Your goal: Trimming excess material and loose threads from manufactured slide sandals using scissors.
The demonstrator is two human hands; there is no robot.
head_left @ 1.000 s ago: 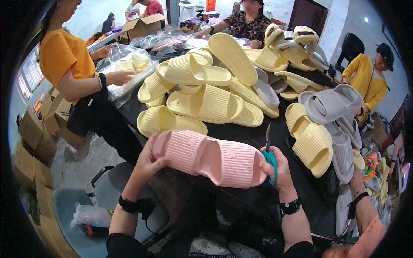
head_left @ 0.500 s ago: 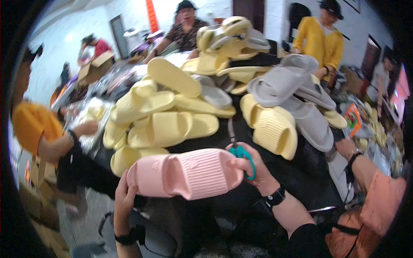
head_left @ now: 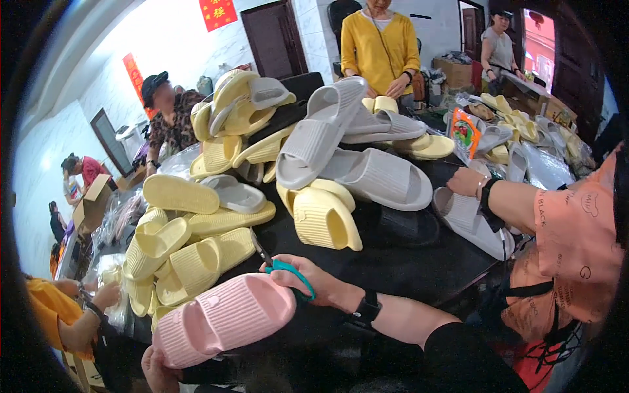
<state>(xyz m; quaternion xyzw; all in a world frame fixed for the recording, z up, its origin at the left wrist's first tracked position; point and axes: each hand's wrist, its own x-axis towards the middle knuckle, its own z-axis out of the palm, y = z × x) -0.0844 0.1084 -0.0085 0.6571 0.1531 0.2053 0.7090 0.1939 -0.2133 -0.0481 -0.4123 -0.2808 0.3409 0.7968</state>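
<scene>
A pink ribbed slide slipper (head_left: 246, 308) is held low in front of me, tilted up to the right. Two ribbed bands show across it; whether it is one slipper or a pair fitted together I cannot tell. My left hand (head_left: 160, 373) grips its lower left end. At the opposite end my right hand (head_left: 311, 278) is closed around scissors with teal handles (head_left: 291, 272), their dark blades pointing up and left. That hand rests against the slipper's edge, its contact partly hidden. Just beyond lie yellow slippers (head_left: 190, 268) in a heap.
Grey slippers (head_left: 380, 173) and more yellow ones (head_left: 327, 219) are piled on the black table (head_left: 400, 275). A co-worker in a salmon sleeve (head_left: 570, 229) reaches a hand to a grey slipper at the right. Another person in orange (head_left: 56, 314) works at the left. More people stand behind the table.
The view has swung to the right. The pink slipper now sits lower and further left in view, its right end tipped up. Both my hands keep hold of what they had.
</scene>
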